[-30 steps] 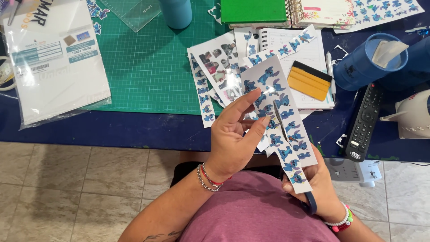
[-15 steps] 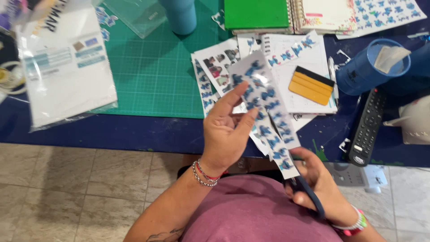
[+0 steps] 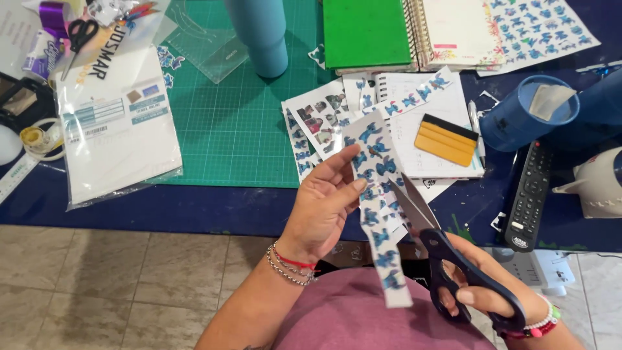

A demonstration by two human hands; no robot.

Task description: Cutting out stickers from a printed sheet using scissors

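My left hand (image 3: 324, 204) pinches a long white strip of stickers (image 3: 377, 207) printed with small blue cartoon figures; the strip hangs down over my lap. My right hand (image 3: 483, 291) grips dark blue scissors (image 3: 447, 253), whose parted silver blades sit against the strip's right edge, just right of my left fingers. More sticker sheets (image 3: 317, 123) lie on the table behind the strip.
A green cutting mat (image 3: 233, 129) covers the blue table (image 3: 194, 207). On it are a teal bottle (image 3: 259, 35), a green notebook (image 3: 366, 32), a yellow squeegee (image 3: 447, 139), a blue cup (image 3: 525, 113), a black remote (image 3: 528, 194), a bagged paper pack (image 3: 116, 123) and small scissors (image 3: 78, 35).
The right hand has come up from behind the strip, and the scissors are now fully in view with their blades at the strip's edge. The left hand has shifted slightly and still holds the strip.
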